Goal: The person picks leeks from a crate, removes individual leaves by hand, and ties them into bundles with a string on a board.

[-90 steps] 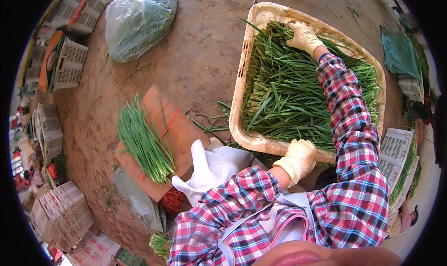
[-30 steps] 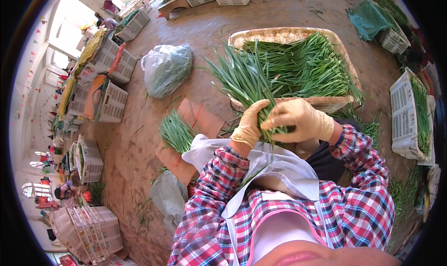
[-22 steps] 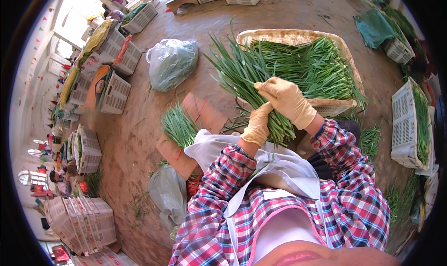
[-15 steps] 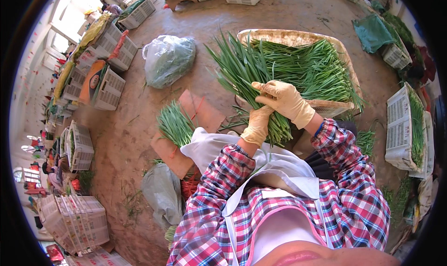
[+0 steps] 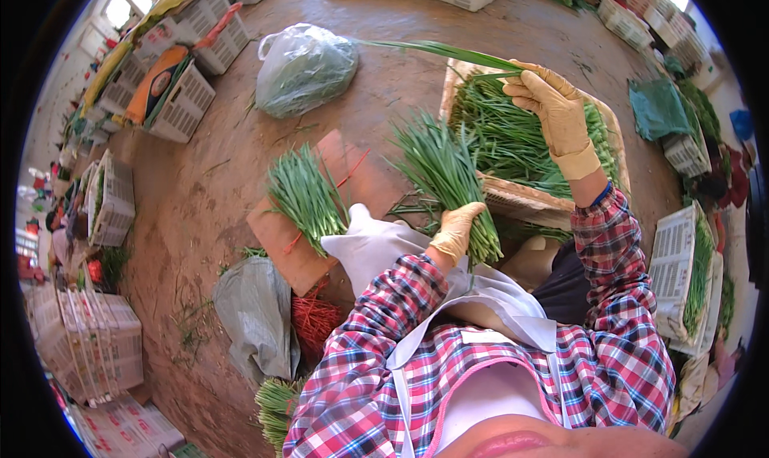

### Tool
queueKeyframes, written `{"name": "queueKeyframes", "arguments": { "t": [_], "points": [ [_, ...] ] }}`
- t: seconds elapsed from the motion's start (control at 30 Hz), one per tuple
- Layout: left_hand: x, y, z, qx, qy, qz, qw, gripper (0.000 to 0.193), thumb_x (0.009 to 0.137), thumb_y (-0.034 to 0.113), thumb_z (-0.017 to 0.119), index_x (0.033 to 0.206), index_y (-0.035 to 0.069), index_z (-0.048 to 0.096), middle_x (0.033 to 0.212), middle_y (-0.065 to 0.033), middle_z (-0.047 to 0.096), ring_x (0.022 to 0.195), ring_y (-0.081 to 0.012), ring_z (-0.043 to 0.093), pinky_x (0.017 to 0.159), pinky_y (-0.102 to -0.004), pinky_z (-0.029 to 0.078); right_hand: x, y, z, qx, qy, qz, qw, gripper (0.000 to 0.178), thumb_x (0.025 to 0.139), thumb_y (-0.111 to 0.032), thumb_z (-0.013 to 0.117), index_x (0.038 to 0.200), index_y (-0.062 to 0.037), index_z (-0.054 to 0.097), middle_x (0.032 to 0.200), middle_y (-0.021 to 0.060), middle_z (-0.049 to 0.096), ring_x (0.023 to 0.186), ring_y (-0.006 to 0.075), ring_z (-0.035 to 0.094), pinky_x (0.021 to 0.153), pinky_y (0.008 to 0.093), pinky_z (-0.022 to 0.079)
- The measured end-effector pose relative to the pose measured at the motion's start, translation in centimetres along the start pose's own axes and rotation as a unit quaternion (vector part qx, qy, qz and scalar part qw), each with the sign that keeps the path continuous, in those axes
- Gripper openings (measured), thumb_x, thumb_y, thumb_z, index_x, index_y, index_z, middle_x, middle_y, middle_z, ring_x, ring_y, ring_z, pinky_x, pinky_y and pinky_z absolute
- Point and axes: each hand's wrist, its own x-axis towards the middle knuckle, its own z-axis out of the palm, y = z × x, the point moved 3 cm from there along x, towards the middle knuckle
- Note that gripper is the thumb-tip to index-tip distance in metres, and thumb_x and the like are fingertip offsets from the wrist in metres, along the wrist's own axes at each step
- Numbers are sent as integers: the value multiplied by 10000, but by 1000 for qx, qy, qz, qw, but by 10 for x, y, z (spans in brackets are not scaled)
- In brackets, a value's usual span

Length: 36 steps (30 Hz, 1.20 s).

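Observation:
In gloved fingers, my left hand [image 5: 458, 230] grips a thick bunch of green chives [image 5: 439, 163] near its pale stem ends, leaf tips pointing up and left. My right hand [image 5: 554, 115], gloved too, is raised over the large plastic crate [image 5: 535, 200]. It pinches a few long chive leaves [image 5: 448, 52] that stretch out far to the left. More chives [image 5: 498, 129] fill the crate in a loose layer. Left of my left hand, another chive bundle [image 5: 303, 187] lies on a flat brown board [image 5: 346, 155], its lower end beside my apron.
A tied clear plastic bag [image 5: 308, 72] sits on the floor ahead. Red strings [image 5: 319, 318] and a grey sheet [image 5: 252, 314] lie at lower left, near another bundle [image 5: 274, 408]. White crates [image 5: 679, 270] with greens stand at right; stacked crates [image 5: 180, 105] line the left.
My right hand has left the bunch and risen up and right with a few leaves. My left hand keeps hold of the bunch, now lower. The view has shifted somewhat.

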Motion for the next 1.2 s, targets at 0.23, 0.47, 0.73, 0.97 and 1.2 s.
{"name": "queueKeyframes", "arguments": {
  "t": [0.23, 0.47, 0.73, 0.97, 1.2],
  "points": [
    [-5, -1, -35, -16, -75, 45, 996, 309, 715, 111, 782, 1002, 28, 704, 908, -27, 697, 798, -154, 638, 732, -319, 516, 15, 109, 172, 51, -79, 70, 993, 222, 947, -107, 626, 1135, -6, 688, 1043, 66, 704, 918, 162, 698, 753, 221, 572],
    [18, -2, -62, 101, -40, 66, 992, 571, 670, 185, 858, 1158, 11, 616, 972, -113, 697, 870, -227, 659, 785, -363, 539, 33, 199, 270, -44, -214, 50, 975, 182, 917, -74, 621, 1051, 10, 710, 934, -25, 658, 785, 24, 530, 707, 188, 451],
    [2, 24, -66, 4, -104, -69, 992, 536, 703, 187, 829, 1141, -14, 594, 958, -74, 664, 834, -157, 626, 746, -316, 530, 63, 219, 238, -149, -256, 70, 953, 173, 923, -113, 617, 1018, 7, 698, 895, -2, 665, 788, 40, 549, 695, 196, 451],
    [3, 18, -65, -8, -116, -40, 992, 349, 723, 130, 787, 1031, 25, 663, 892, -42, 665, 779, -146, 620, 722, -310, 525, 77, 214, 213, -215, -306, 45, 926, 179, 905, -139, 674, 1007, -2, 726, 924, 12, 704, 859, 54, 592, 782, 222, 498],
    [0, 10, -75, 3, -114, -41, 993, 366, 716, 129, 786, 1046, 31, 663, 894, -43, 670, 778, -148, 623, 713, -310, 524, 68, 200, 222, -253, -299, 23, 920, 182, 900, -132, 701, 1032, -12, 734, 979, 23, 725, 896, 65, 624, 826, 228, 512]
  ]
}}
